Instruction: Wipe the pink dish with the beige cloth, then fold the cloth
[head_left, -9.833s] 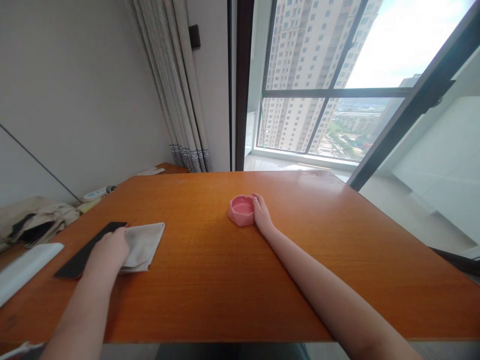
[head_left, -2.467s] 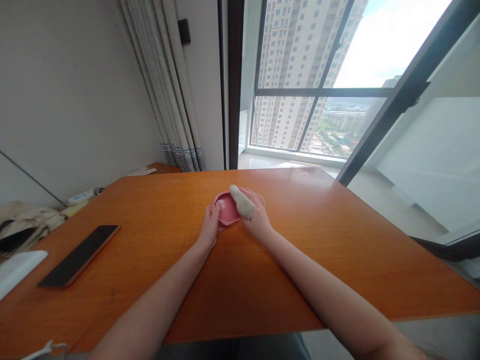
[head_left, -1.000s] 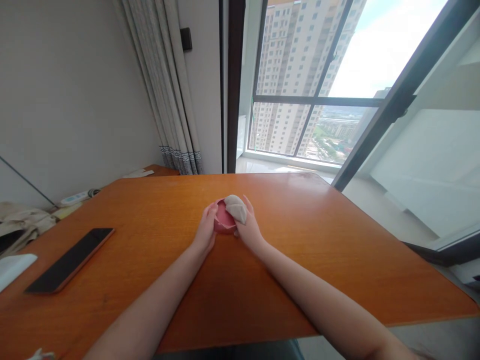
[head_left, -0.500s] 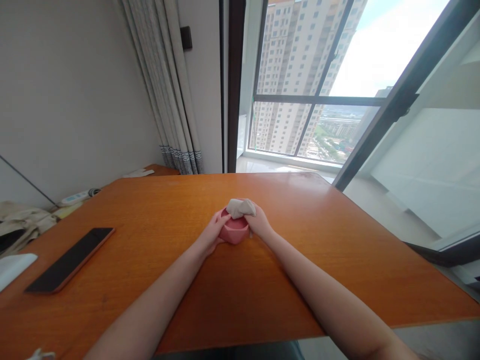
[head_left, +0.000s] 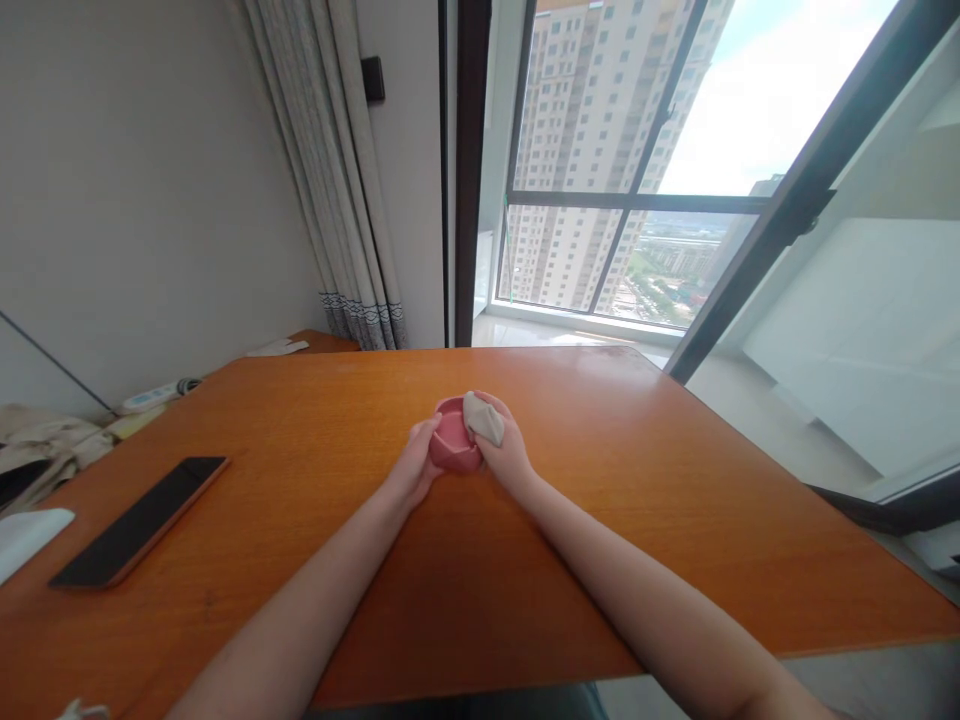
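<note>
The left hand (head_left: pixel 417 458), fingers curled, grips a pink faceted bowl (head_left: pixel 455 458). The right hand (head_left: pixel 508 452) clenches bunched light-grey cloth (head_left: pixel 484 420) at its rim.

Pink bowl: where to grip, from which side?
Probably the left wall of the pink bowl, from the left, thumb at the rim: the top is open, the wall raised, and the left hand holds it there. A cloth in the right hand covers part of the right rim.

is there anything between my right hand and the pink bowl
Yes, the grey cloth: your right hand holds it at the right rim of the pink bowl. Whether the hand touches the bowl directly is unclear.
</note>
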